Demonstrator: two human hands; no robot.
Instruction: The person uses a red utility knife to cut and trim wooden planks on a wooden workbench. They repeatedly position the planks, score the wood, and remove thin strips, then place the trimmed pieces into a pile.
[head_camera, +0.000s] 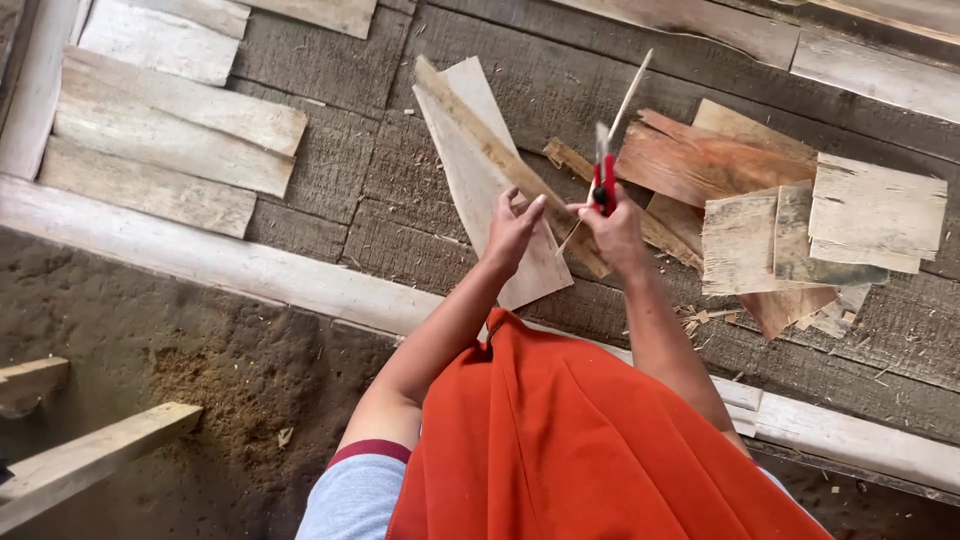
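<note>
My right hand (615, 235) grips a red-handled knife (604, 180) with its blade pointing up. A thin pale wooden sliver (628, 98) runs slanted past the blade, from near my fingers up toward the top. My left hand (512, 230) is held just left of the knife with fingers partly curled; it seems to pinch the lower end of the sliver, though this is hard to tell. Under both hands lie thin wood sheets (480, 165) on the dark plank floor. An orange cloth (580, 440) covers my lap.
A heap of thin wood pieces (800, 225) lies to the right. More pale sheets (170, 130) are stacked at the upper left. A light timber beam (200, 255) runs across the floor edge, with earth ground (200, 370) below and wooden bars (90, 450) at lower left.
</note>
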